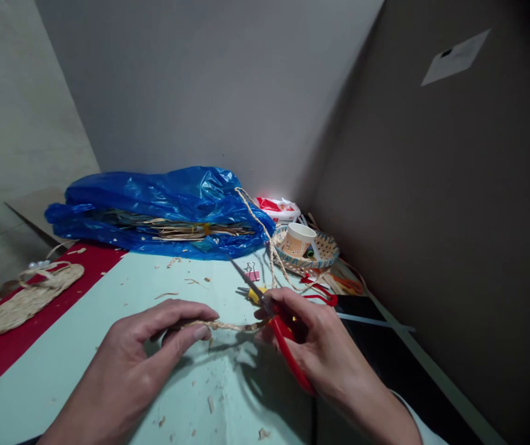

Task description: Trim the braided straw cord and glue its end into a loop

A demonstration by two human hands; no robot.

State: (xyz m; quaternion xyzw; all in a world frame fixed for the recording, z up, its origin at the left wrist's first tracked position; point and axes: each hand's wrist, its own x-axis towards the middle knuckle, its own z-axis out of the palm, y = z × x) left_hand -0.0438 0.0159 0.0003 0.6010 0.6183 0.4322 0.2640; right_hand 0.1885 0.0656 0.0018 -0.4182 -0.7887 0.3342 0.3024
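Observation:
Between my hands, just above the table, stretches a short length of twisted straw cord. My left hand pinches its left end between thumb and fingers. In my right hand are red-handled scissors, their dark blades pointing up and to the left, away from the cord. The cord's right end reaches the fingertips of my right hand, where the scissors partly hide it. Behind the blades lie a yellow-handled tool and a pink binder clip.
A blue plastic bag holding dry straw strips lies at the back. A woven basket with a paper cup stands right of it. A woven straw sandal is at left on red cloth. Straw scraps dot the pale green table.

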